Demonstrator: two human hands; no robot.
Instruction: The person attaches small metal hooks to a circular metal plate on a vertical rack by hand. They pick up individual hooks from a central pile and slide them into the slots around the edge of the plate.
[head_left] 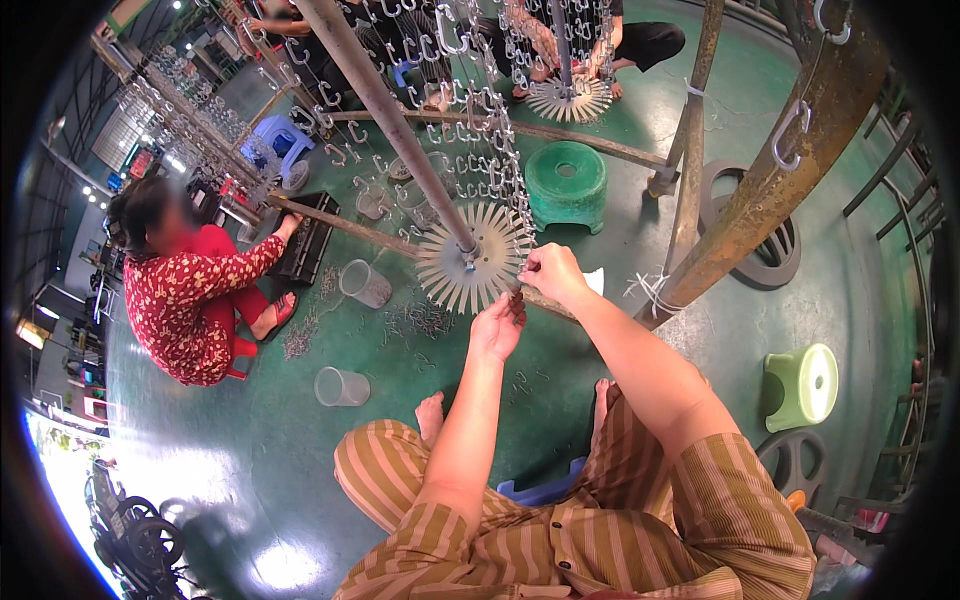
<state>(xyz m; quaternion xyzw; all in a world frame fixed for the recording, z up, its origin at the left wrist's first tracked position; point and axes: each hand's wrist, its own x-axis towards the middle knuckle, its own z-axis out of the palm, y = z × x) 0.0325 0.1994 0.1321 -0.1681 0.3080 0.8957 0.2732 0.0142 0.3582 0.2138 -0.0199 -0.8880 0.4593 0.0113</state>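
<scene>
A flat metal disc with slots cut all around its rim (pixel 497 247) sits low on an upright metal pole (pixel 400 130). Strings of metal hooks (pixel 478 165) hang down around the pole towards the disc. At the disc's right edge, my right hand (pixel 555 272) is closed in a pinch beside the lowest hanging hooks; what is between its fingertips is too small to make out. My left hand (pixel 497 328) is just below the near rim, palm turned up and fingers curled together. Its fingertips are near the disc, and anything in them is hidden.
Loose metal pieces (pixel 418 320) lie on the green floor near two clear plastic cups (pixel 343 387). Beyond the disc stands a green stool (pixel 566 185). A rusty slanted beam (pixel 770 170) rises at right. A person in red (pixel 200 290) squats at left; others work behind.
</scene>
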